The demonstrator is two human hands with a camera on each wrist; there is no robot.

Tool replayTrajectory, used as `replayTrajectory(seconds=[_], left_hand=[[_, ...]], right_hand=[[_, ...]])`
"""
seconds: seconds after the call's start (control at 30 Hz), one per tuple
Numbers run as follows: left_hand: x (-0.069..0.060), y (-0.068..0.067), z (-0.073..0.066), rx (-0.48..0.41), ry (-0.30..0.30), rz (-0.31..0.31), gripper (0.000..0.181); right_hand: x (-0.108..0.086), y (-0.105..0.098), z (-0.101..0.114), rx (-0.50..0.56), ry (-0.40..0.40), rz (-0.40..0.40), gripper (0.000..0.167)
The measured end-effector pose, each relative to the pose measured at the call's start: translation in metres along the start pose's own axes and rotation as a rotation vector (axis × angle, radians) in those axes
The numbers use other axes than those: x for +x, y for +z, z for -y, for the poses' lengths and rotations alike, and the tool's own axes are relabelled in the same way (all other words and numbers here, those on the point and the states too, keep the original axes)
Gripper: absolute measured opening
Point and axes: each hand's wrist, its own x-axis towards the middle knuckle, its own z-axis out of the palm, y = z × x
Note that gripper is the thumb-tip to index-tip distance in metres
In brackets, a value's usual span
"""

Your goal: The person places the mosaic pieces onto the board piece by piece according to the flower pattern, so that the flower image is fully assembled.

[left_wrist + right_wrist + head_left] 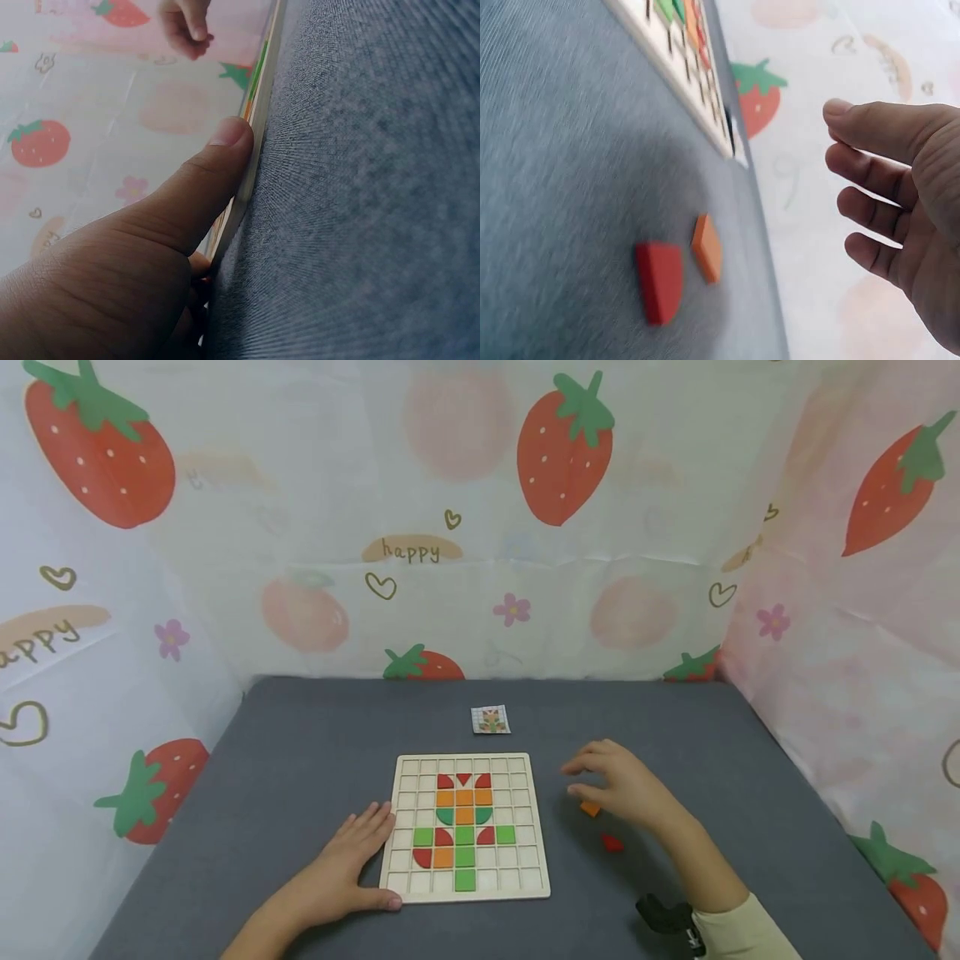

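A pale wooden grid board lies flat on the table, with red, orange and green pieces set in its cells in a flower-like pattern. Along its left edge rests my left hand, fingers spread; in the left wrist view the thumb touches the board's side. My right hand hovers right of the board with loosely bent fingers and nothing held. Beneath it on the table lie an orange square piece and a red quarter-round piece, both also visible in the right wrist view.
A small printed card with a similar pattern lies behind the board. The grey table meets a white curtain printed with strawberries at its back and sides. A black strap circles the right wrist.
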Motion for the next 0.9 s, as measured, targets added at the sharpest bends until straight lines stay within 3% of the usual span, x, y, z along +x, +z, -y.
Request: replayTrajectory(seconds=[0.33, 0.57, 0.9], left_hand=[[0.001, 0.000, 0.000, 0.024, 0.001, 0.003, 0.124], [-0.001, -0.002, 0.000, 0.025, -0.005, 0.006, 0.125], [0.001, -0.002, 0.000, 0.016, -0.003, 0.009, 0.124]], right_hand=[[-0.009, 0.006, -0.024, -0.008, 0.064, -0.022, 0.025], [-0.013, 0.016, -0.036, -0.037, 0.135, 0.037, 0.029], [-0.018, 0.025, -0.050, -0.010, 0.159, 0.063, 0.025]])
